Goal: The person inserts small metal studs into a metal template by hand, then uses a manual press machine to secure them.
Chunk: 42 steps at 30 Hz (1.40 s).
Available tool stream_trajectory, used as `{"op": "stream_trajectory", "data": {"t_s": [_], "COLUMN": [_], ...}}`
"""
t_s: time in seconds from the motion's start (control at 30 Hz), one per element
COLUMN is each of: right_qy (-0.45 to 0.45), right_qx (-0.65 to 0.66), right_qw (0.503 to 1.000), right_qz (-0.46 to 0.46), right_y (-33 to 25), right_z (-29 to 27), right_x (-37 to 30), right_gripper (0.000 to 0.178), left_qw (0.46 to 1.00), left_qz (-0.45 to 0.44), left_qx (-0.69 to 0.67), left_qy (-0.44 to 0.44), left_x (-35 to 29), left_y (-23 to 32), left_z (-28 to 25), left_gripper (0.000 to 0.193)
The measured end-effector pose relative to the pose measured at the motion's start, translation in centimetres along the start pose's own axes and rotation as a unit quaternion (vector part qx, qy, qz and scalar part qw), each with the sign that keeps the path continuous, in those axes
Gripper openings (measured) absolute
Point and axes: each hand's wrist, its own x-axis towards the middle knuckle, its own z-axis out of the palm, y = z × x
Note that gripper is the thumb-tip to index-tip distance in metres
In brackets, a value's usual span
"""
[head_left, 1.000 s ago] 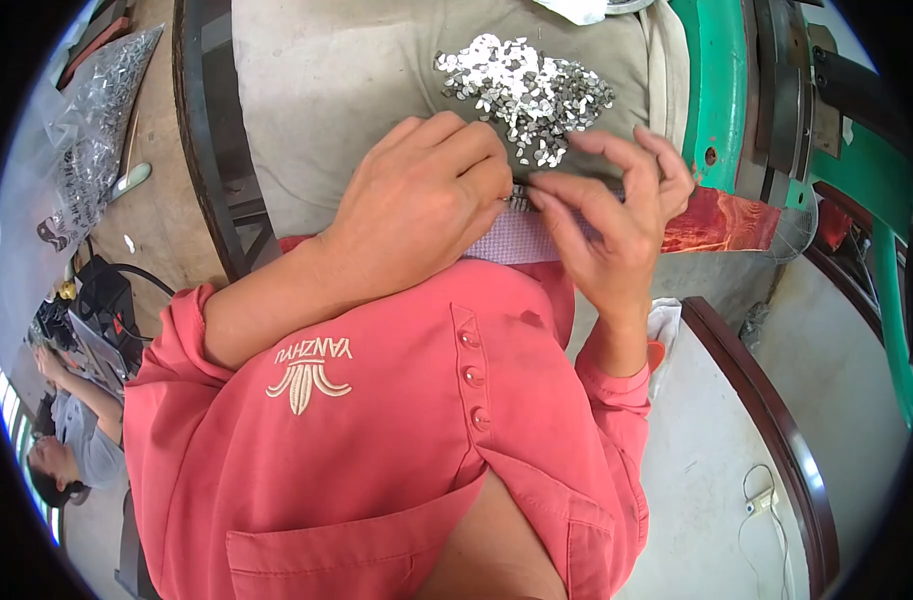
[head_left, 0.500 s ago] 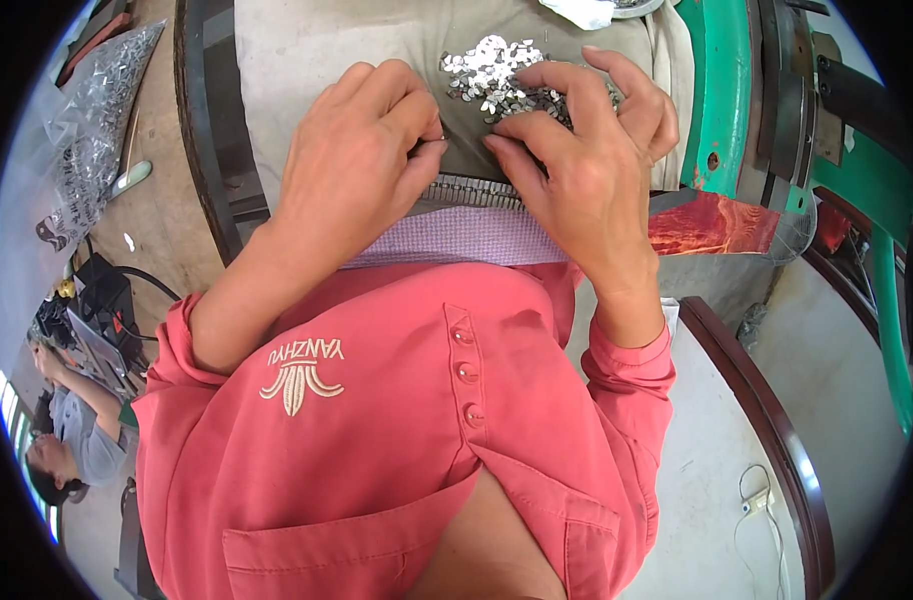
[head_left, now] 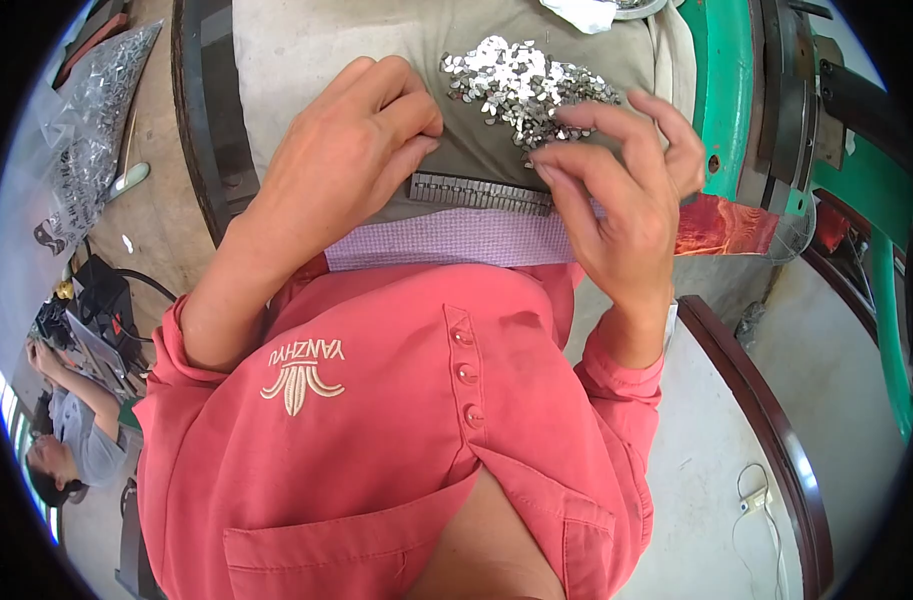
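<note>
My left hand [head_left: 351, 150] is held above the grey cloth [head_left: 306, 40], its fingers curled and thumb and index finger pinched. Anything in that pinch is too small to make out. My right hand [head_left: 631, 185] is at the near right side of a heap of small shiny metal pieces [head_left: 526, 85]. Its thumb and index fingertips are close together at the heap's near edge, the other fingers bent over the pieces; what they grip is hidden. Between my hands lies a dark metal strip with a row of slots [head_left: 481, 193], untouched by either.
A purple textured cloth [head_left: 456, 238] lies along the near edge. Green machine framing [head_left: 711, 100] stands at the right. At far left are a clear bag of metal parts [head_left: 111, 100] and a co-worker [head_left: 81, 430]. A metal dish [head_left: 636, 8] is at the top.
My right hand has moved right and toward me, off the strip, uncovering more of the heap and the strip's right end. My left hand has shifted only slightly.
</note>
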Motion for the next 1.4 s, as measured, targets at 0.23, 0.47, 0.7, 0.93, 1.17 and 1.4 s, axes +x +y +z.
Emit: {"op": "stream_trajectory", "data": {"t_s": [0.23, 0.47, 0.7, 0.93, 1.17, 1.4], "right_qy": [-0.048, -0.007, -0.042, -0.069, -0.043, 0.024], "right_qx": [-0.046, -0.03, -0.088, -0.095, -0.069, -0.029], "right_qw": [0.997, 0.999, 0.995, 0.993, 0.996, 0.999], "right_qz": [0.049, 0.024, -0.02, -0.024, -0.028, 0.016], "right_y": [-1.0, 0.8, -0.1, -0.2, 0.5, 0.5], "right_z": [-0.7, 0.0, 0.5, 0.1, 0.7, -0.6], "right_x": [-3.0, -1.5, 0.3, 0.8, 0.3, -2.4], "right_gripper": [0.019, 0.015, 0.012, 0.01, 0.011, 0.016], "left_qw": [1.0, 0.999, 0.995, 0.993, 0.995, 0.995], "left_qz": [0.004, -0.01, 0.01, 0.044, 0.043, 0.043], "left_qx": [0.0, -0.026, -0.09, -0.095, -0.088, -0.084], "left_qy": [0.022, 0.039, 0.04, 0.047, 0.028, 0.019], "left_x": [0.1, -0.2, -0.4, -0.1, -0.3, -0.3], "left_y": [0.1, 1.1, 2.9, 3.6, 3.5, 3.4], "left_z": [0.4, 0.3, 1.5, 3.3, 3.4, 3.3], "left_gripper": [0.013, 0.016, 0.019, 0.019, 0.022, 0.027]}}
